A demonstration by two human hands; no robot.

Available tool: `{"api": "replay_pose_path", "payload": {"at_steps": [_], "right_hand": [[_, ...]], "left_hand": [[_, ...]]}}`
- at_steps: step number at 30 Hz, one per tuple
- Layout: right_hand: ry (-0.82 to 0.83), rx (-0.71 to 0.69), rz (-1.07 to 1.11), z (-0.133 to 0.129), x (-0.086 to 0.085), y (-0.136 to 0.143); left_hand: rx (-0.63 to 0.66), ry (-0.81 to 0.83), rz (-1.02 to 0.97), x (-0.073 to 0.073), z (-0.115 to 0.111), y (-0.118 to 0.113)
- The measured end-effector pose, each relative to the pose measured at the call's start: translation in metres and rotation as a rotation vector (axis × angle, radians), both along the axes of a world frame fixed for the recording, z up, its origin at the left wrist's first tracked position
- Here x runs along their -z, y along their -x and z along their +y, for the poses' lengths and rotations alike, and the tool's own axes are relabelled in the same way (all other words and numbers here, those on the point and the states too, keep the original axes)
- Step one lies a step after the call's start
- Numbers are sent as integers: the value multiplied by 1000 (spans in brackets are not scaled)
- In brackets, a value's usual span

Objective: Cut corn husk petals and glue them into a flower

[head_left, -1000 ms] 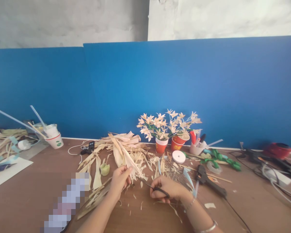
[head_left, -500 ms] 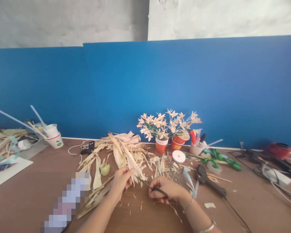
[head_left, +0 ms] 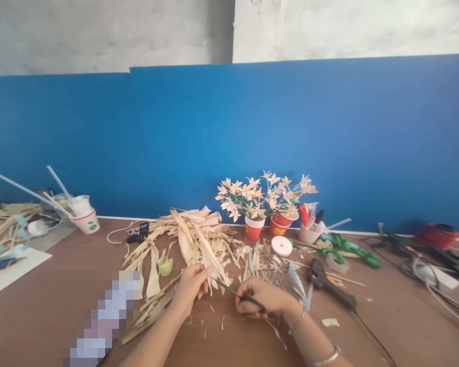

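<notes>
One pale husk strip (head_left: 210,252) is pinched in your left hand's fingers (head_left: 194,285), left of the scissors (head_left: 248,298) gripped by your right hand (head_left: 262,297), near side of the flower-filled red cups (head_left: 254,228).

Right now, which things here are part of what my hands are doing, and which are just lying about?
In use:
dried husk, in your left hand
dark-handled scissors, in your right hand

Seemingly just lying about:
black glue gun
white spool
pale flowers, standing in cups
</notes>
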State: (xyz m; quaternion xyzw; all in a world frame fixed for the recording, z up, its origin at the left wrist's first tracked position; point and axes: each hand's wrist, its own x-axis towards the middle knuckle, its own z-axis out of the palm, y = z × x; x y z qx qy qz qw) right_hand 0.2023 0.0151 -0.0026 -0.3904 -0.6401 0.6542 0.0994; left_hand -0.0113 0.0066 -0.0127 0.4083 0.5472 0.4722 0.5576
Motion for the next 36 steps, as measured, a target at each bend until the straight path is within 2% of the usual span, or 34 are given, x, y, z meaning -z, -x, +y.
{"api": "replay_pose_path", "payload": {"at_steps": [6,11,20,30,36], "right_hand": [[21,13,-16,-3,-8,-1],[12,10,-21,-2,-5,-2],[4,14,-62,3,-4,-5],[-17,106,25,6,-4,-4],[61,62,129,5,1,-6]], "left_hand": [[18,10,42,0,0,-1],[22,6,37,4,1,-1],[-42,0,-22,-4,-1,0],[-62,-23,-52,-1,2,-2],[-228,-90,-174,0,4,-1]]}}
